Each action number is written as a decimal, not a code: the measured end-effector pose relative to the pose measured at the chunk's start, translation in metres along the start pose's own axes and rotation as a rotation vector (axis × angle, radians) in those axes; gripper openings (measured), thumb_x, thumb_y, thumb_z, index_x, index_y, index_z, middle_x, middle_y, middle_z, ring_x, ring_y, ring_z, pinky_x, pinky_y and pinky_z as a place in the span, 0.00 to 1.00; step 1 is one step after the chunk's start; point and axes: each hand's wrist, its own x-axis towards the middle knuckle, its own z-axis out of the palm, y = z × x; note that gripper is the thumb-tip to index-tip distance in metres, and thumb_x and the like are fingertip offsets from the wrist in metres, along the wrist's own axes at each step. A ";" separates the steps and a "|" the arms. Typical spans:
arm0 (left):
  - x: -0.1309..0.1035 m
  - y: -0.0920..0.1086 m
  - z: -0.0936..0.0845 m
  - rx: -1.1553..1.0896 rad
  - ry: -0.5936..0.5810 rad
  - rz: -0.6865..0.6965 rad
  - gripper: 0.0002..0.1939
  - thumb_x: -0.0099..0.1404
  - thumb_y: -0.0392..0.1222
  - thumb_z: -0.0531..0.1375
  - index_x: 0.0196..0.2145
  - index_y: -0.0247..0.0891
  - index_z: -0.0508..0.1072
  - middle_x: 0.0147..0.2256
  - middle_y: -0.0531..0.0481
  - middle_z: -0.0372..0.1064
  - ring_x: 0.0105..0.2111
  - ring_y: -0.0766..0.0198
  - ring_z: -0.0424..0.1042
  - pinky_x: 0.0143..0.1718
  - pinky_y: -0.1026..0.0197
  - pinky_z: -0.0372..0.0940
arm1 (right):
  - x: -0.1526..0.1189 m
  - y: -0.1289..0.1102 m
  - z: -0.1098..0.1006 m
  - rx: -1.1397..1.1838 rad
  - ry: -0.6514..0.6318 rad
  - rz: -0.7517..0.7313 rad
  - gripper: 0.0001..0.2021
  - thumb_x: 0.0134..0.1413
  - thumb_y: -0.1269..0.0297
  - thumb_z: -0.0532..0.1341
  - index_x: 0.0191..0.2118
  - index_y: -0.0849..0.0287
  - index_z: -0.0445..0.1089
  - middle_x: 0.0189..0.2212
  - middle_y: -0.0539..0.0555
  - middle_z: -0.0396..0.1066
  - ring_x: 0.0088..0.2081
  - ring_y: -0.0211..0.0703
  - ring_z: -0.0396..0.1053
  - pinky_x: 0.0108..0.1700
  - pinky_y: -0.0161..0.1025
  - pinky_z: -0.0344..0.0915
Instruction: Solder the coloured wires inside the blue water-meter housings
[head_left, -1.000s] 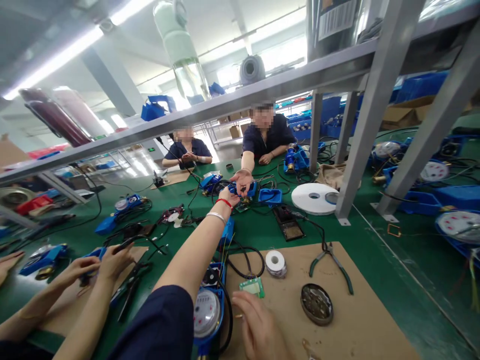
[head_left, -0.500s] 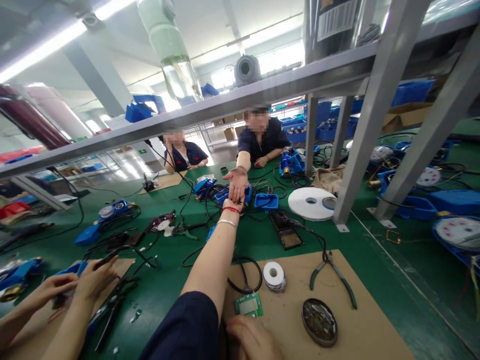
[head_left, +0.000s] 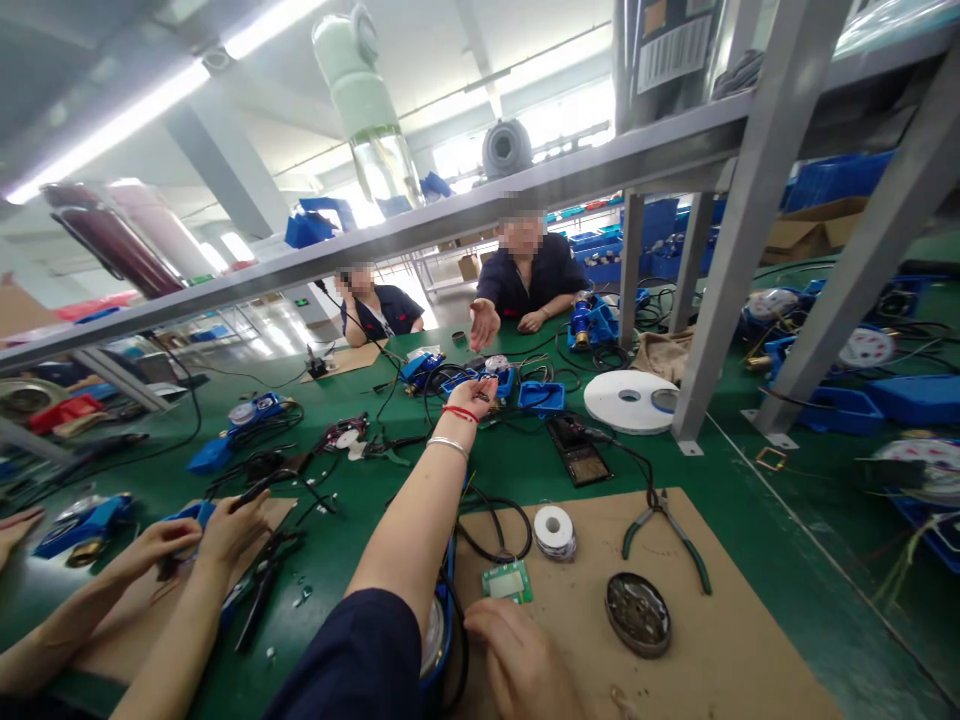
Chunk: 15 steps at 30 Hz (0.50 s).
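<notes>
My left hand [head_left: 478, 394], with a red cord and a silver bangle at its wrist, reaches far across the green bench. Its fingers are curled around a small dark thing too small to name. Beyond it is the open hand [head_left: 484, 326] of a co-worker, apart from mine. My right hand [head_left: 517, 655] lies low on the brown cardboard [head_left: 712, 640], its fingers bent and closed; whatever they hold is hidden. Just ahead of that hand lies a green circuit board [head_left: 507, 582]. A blue-cased meter [head_left: 436, 640] shows partly under my left forearm, beside a black cable.
On the cardboard are a solder spool [head_left: 553, 530], green-handled pliers [head_left: 667, 540] and a round tin [head_left: 637, 614]. Grey shelf posts [head_left: 739, 250] stand on the right. A neighbour's hands [head_left: 217, 535] work at left. A white reel [head_left: 630, 402] and blue meters lie further back.
The co-worker's hand, which was over my left hand, has drawn back and is now apart from it. My left fingers are now curled around a small dark thing. The view has shifted slightly.
</notes>
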 end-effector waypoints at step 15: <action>-0.241 -0.086 -0.062 -0.060 -0.264 0.160 0.14 0.60 0.24 0.55 0.42 0.33 0.71 0.47 0.41 0.73 0.54 0.56 0.70 0.60 0.55 0.63 | 0.020 -0.032 -0.042 0.011 0.291 0.374 0.09 0.64 0.66 0.54 0.48 0.60 0.64 0.40 0.57 0.70 0.41 0.42 0.70 0.44 0.41 0.70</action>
